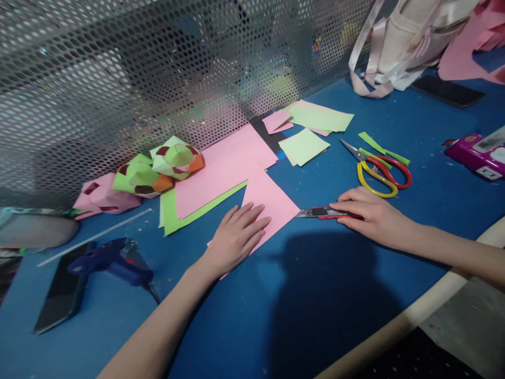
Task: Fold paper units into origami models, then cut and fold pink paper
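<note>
My left hand (235, 237) lies flat with its fingers stretched out on a pink paper square (272, 202) on the blue table (252, 326). My right hand (373, 215) is closed over a red utility knife (321, 213) that lies on the table. The knife's blade tip points at the pink square's right corner. Behind the square lie a larger pink sheet (224, 168) and a green sheet (173, 216) under it.
Red and yellow scissors (379, 171) lie behind my right hand. Green squares (303, 146), folded paper shapes (158, 171), a blue glue gun (114, 260), a phone (63, 295), a purple device (479, 155) and a bag (410, 37) surround the work area. A perforated metal screen (138, 68) stands behind.
</note>
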`<state>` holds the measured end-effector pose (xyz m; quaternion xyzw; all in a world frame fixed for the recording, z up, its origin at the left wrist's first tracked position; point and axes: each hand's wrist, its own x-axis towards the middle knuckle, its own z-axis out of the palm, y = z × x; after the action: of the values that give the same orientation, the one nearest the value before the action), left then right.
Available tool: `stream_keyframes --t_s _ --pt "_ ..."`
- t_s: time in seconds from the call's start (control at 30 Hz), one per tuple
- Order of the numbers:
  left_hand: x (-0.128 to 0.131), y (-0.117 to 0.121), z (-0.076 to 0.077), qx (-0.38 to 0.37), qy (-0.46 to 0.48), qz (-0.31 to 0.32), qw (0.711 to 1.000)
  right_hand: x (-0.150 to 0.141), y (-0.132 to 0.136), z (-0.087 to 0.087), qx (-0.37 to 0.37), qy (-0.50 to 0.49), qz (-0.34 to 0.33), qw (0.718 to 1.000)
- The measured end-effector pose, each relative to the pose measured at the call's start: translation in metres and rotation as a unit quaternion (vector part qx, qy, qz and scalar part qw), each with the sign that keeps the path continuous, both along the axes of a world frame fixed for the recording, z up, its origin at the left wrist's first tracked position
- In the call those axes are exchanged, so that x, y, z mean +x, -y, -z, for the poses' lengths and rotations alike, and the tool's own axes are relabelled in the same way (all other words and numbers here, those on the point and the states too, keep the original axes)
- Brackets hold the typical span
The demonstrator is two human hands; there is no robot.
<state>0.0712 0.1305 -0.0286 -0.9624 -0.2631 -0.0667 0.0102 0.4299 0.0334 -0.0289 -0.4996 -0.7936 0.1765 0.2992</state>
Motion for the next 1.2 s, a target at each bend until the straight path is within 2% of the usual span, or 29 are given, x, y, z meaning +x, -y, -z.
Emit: stream_keyframes --t_s 0.7,1.2 --pt "0.0006 0.0003 0.0000 -0.022 0.015 -0.017 0.999 -0.0060 0.0003 -0.0006 0.009 0.001 0.003 1.000" --pt "0.0012 0.0008 -0.0009 0.007 0.011 0.003 1.000 -0.0053 -0.0015 -0.0007 0.021 -0.001 -0.008 1.000"
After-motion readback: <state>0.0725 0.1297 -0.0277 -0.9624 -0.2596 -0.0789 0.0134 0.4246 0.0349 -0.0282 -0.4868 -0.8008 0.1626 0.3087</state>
